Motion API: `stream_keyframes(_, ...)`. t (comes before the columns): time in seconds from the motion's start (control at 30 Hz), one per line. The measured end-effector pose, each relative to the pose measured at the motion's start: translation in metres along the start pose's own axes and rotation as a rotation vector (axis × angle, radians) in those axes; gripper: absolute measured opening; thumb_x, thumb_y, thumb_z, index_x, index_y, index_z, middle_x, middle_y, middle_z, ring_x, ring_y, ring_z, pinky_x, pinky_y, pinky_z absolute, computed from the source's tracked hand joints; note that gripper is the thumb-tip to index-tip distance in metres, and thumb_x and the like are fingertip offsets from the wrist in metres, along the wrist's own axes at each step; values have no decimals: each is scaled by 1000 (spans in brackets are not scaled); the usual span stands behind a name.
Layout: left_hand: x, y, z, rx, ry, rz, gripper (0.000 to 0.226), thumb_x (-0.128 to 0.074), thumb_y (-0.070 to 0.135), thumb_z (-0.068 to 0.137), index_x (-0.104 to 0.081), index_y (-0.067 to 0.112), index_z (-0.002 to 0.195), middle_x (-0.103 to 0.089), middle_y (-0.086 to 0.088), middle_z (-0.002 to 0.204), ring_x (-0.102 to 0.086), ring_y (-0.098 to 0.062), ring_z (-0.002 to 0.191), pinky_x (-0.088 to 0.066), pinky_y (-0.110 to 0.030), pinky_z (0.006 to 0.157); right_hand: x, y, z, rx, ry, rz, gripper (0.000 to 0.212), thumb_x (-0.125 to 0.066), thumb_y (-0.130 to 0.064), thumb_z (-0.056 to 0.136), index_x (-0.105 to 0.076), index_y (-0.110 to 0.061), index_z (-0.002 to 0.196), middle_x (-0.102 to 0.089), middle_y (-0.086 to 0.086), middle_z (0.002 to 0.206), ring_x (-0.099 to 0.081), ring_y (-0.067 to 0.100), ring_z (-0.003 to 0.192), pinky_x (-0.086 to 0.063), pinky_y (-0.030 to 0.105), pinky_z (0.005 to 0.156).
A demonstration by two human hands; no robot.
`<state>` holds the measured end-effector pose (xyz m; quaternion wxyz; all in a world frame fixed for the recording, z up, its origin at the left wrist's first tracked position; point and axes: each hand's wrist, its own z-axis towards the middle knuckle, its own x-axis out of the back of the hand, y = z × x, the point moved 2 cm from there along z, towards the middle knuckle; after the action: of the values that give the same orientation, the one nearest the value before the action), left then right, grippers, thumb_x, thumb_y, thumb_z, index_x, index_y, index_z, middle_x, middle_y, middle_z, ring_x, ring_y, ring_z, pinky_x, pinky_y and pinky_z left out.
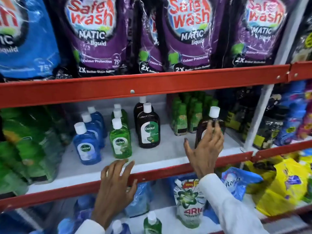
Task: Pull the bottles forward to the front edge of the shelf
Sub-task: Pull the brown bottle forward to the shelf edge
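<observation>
On the white middle shelf [152,159] stand rows of white-capped Dettol bottles: a blue bottle [87,146] at the front of its row, a green bottle [120,141] beside it, and a brown bottle [148,128] further back. My right hand [205,147] is wrapped around another brown bottle [213,119] at the right of the shelf; the hand hides its label. My left hand [114,184] hovers over the shelf's red front rail [152,173] below the green bottle, fingers spread, holding nothing.
Green-capped bottles [185,115] fill the back right and green packs [30,146] crowd the left. Purple Safe Wash pouches [94,36] hang over the upper red rail. Below are an Ariel pouch [189,203], a yellow bag [283,186] and more bottles. A white upright post [258,115] bounds the right.
</observation>
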<state>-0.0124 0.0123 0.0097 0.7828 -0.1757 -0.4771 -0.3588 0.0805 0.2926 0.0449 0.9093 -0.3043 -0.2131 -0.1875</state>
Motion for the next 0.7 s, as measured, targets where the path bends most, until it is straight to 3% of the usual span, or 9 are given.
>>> stream_keyframes(0.1,-11,-9,-11,28,-57,-13,52,-50,45,81,-69,15,120,-70,-9,115,-66,-34,105,-53,-50,90,-9,17,12,-254,-15,85,117,-77,-53,71,-10,-7,155,-18,21,163,-26,41,145,-29,56,114)
stream_keyframes(0.2,-20,-16,-19,10,-30,9,51,-49,46,83,-70,14,118,-71,-5,108,-67,-31,101,-42,-42,95,-16,26,21,-348,-12,175,121,-83,-45,69,-6,-10,156,-26,23,158,-30,41,142,-33,56,111)
stream_keyframes(0.47,-15,-25,-27,49,-39,17,55,-47,48,84,-67,19,126,-70,0,109,-65,-26,105,-41,-43,99,-15,14,19,-296,57,376,117,-87,-26,63,-14,-11,153,-30,22,151,-30,37,138,-28,52,116)
stream_keyframes(0.6,-13,-34,-33,68,-52,44,56,-46,49,85,-63,20,131,-70,1,113,-63,-25,106,-38,-43,102,-17,-30,3,-224,-42,514,117,-87,-29,60,-15,-16,151,-31,19,149,-35,38,137,-36,49,116)
stream_keyframes(0.7,-13,-44,-39,62,-31,40,56,-47,47,86,-60,22,134,-68,2,114,-60,-23,106,-35,-42,105,-23,-70,-14,-166,-133,605,115,-88,-34,59,-19,-14,149,-34,14,145,-38,33,135,-36,39,116)
